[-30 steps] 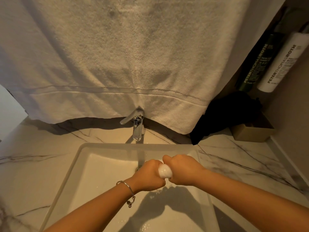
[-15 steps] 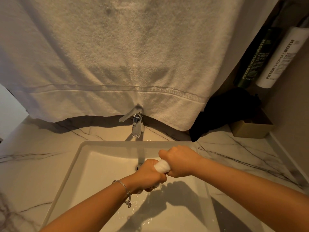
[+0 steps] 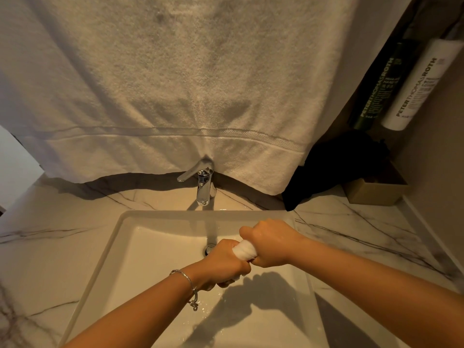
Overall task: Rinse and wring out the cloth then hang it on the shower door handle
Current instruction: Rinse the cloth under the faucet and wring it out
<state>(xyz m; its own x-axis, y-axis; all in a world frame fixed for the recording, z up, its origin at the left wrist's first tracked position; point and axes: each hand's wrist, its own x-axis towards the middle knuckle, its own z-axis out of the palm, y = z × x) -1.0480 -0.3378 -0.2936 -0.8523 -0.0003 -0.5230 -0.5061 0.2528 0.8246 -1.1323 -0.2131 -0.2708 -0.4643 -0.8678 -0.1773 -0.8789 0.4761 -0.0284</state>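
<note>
A small white cloth (image 3: pixel 243 250) is twisted tight between my two fists above the white rectangular sink (image 3: pixel 155 247). My left hand (image 3: pixel 223 262) grips its lower end, and my right hand (image 3: pixel 270 243) grips its upper end, a little higher and further back. Only a short bulge of cloth shows between the fists; the rest is hidden inside them. The chrome faucet (image 3: pixel 203 183) stands behind the basin, and a thin stream of water falls from it to the drain (image 3: pixel 209 249) just left of my hands. No shower door handle is in view.
A large white towel (image 3: pixel 163 84) hangs over the wall behind the faucet. A dark cloth (image 3: pixel 334 172) and a cardboard box (image 3: pixel 374 193) sit at the back right of the marble counter (image 3: pixel 50 247). A dark tube (image 3: pixel 376 89) and a white tube (image 3: pixel 416 86) hang above them.
My fists have twisted against each other on the cloth: the right hand rose and moved back, the left dropped lower. The visible bulge of cloth has stretched into a short twisted roll.
</note>
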